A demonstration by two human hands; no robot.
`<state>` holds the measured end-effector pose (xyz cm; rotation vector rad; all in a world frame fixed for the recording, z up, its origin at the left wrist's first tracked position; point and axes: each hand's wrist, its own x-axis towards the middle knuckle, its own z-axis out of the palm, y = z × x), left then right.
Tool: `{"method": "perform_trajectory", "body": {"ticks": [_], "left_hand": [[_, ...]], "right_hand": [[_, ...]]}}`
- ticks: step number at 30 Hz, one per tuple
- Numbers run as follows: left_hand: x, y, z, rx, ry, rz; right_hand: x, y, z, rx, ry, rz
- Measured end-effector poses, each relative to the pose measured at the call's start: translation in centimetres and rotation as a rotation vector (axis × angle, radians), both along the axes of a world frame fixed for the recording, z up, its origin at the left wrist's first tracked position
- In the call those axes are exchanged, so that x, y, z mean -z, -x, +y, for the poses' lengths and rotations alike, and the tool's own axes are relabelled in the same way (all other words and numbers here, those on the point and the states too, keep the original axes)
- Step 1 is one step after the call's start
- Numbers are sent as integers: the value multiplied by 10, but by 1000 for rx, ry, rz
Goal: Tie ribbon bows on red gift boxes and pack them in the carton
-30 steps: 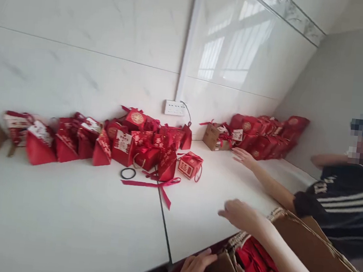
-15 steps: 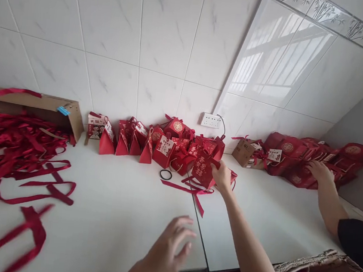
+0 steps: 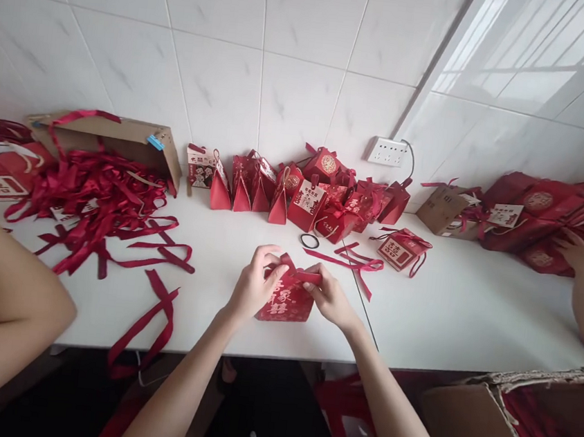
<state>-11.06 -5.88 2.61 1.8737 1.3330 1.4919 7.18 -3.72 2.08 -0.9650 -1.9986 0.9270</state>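
Between my hands, close to the table's front edge, is a red gift box (image 3: 287, 303) with gold lettering on its face. My left hand (image 3: 259, 281) has its thumb and fingers closed on the upper left of the box. At the upper right, my right hand (image 3: 333, 296) pinches the flap at its top. Beyond the box lie a black ring (image 3: 309, 240) and a loose red ribbon (image 3: 365, 263). A small red box (image 3: 403, 250) with a cord handle lies to the right of them.
Red gift boxes (image 3: 279, 193) line the tiled wall under a power strip (image 3: 387, 151). Red ribbons (image 3: 101, 191) spill from a cardboard box (image 3: 172, 164) at left. One co-worker's arm (image 3: 13, 286) is at left, another's hand (image 3: 583, 250) at right. A cardboard carton (image 3: 479, 419) stands front right.
My right hand has brought the lettered red box from the pile to the table's front. My left hand, open before, now holds it too. The view has turned right-to-left, showing a co-worker's arm at left.
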Motion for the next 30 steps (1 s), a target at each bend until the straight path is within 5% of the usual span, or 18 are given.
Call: {"method": "perform_trajectory", "body": {"ticks": [4,13,30], "left_hand": [[-12,2,1,37,-35,102],[-11,7,-6,180,-148,120],[6,8,-4,71,-450,237]], "right_hand": [[-4,8,-1,-72,7,-4],[2,27,-21,205,-210,142],[1,34,-14,147,-182,131]]}}
